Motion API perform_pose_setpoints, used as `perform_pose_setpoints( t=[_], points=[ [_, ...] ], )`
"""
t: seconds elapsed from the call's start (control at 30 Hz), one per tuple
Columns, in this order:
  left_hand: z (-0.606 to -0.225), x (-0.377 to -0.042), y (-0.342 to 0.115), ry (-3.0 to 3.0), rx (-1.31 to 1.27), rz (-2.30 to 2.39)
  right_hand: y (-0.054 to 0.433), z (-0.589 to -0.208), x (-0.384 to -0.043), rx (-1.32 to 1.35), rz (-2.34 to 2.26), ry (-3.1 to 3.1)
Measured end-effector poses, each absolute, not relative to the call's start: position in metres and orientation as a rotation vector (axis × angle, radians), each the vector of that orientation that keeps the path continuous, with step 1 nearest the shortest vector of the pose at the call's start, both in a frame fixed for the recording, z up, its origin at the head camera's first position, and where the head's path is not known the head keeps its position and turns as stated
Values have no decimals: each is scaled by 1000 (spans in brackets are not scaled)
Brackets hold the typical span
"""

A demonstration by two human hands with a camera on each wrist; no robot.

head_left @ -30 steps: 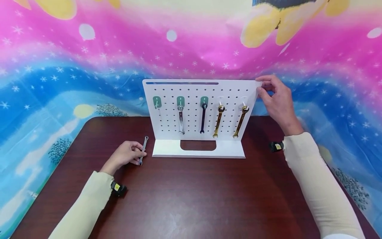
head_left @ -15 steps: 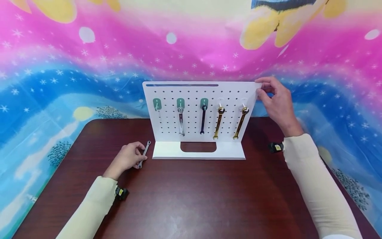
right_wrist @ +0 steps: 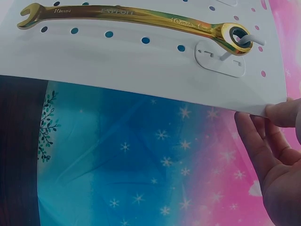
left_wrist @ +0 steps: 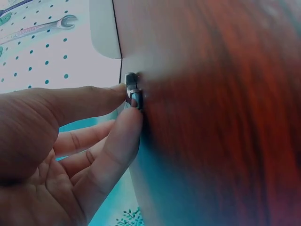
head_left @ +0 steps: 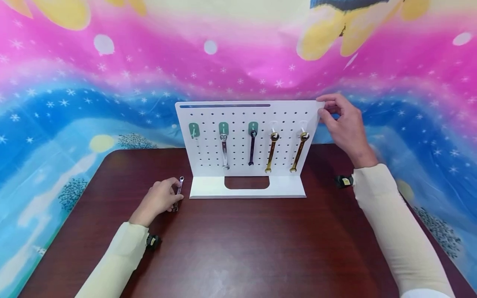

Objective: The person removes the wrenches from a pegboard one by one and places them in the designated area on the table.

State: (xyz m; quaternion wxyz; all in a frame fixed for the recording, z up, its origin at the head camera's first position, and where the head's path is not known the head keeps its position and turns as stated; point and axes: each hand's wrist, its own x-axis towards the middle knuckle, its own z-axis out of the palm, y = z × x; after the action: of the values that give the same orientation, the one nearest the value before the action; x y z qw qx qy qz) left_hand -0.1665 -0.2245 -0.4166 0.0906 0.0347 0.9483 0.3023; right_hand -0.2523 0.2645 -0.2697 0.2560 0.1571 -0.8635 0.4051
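Note:
My left hand [head_left: 158,199] pinches a small silver combination wrench [head_left: 179,188] between thumb and forefinger, close over the table left of the pegboard. In the left wrist view one end of that wrench [left_wrist: 133,89] pokes out past the fingertips, and the rest is hidden. At the white pegboard's [head_left: 208,153] upper right corner, my right hand [head_left: 344,124] grips the edge between thumb and fingers. A bare hook on a green plate [head_left: 194,130] is at the board's left end. The right wrist view shows a gold 10mm ratcheting wrench [right_wrist: 136,16] hanging by its ring from a white hook.
Also hanging on the board are a silver wrench [head_left: 225,153], a black wrench [head_left: 252,149] and a second gold wrench [head_left: 271,153]. The board's base stands on a dark reddish wooden table [head_left: 231,240]. A colourful printed cloth [head_left: 238,62] rises behind it.
The left hand has moved slightly, and the wrench in its fingers has turned and now shows less of its length. The right hand keeps its hold on the board's corner.

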Motion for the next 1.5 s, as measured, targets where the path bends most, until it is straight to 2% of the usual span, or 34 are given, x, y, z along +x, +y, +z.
perform_pose_setpoints(
  t=[0.27,0.43,0.67,1.0,1.27,1.5],
  points=[
    [-407,-162,-212,3015,141,652,263,-268,-251,417,1085,-2327],
    [-395,-165,-190,3129,280,608,266,-268,-252,401,1067,-2327],
    [-386,-182,-160,3162,403,1021,267,-272,-250,384,1053,-2363],
    [-381,-207,-127,3097,432,1651,267,-265,-252,377,1031,-2385],
    [-383,-215,-124,3040,342,1750,265,-266,-252,390,1049,-2393],
    [-381,-215,-126,3018,391,1735,262,-265,-253,424,1063,-2381]
  ],
)
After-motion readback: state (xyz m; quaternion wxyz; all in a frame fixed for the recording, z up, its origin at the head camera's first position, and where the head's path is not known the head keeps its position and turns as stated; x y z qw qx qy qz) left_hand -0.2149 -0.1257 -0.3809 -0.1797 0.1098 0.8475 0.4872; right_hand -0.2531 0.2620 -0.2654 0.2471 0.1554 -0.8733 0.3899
